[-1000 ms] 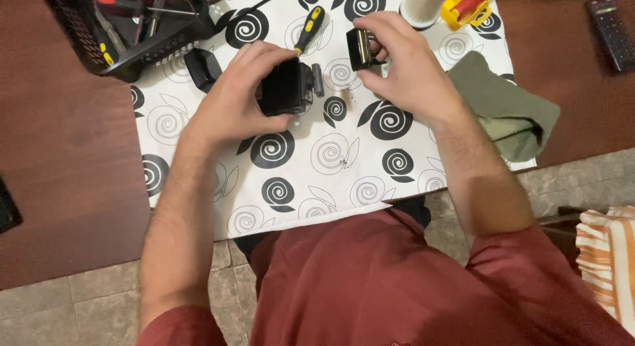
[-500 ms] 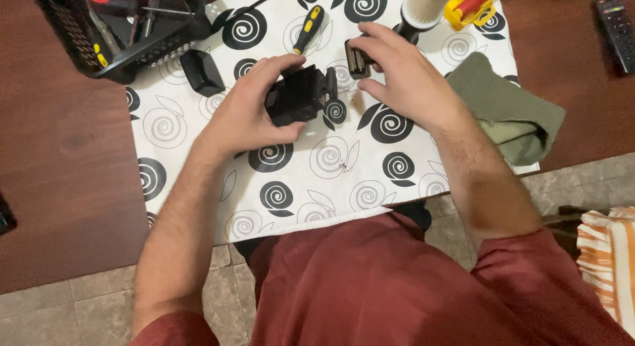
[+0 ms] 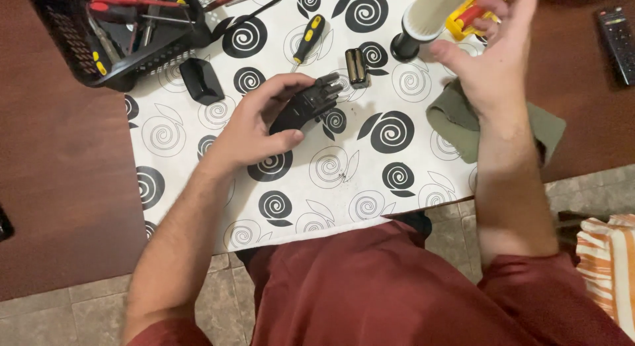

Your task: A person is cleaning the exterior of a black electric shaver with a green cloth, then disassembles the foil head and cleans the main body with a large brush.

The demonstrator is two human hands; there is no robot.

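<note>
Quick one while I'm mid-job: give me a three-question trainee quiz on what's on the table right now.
1. True or false: the left hand holds the black device.
2. What is the right hand nearest to? A) the remote control B) the pale cylinder C) the tool basket
3. Fill in: the yellow-and-black screwdriver lies on the ____-patterned cloth.

Key: 1 true; 2 B; 3 spiral.
</note>
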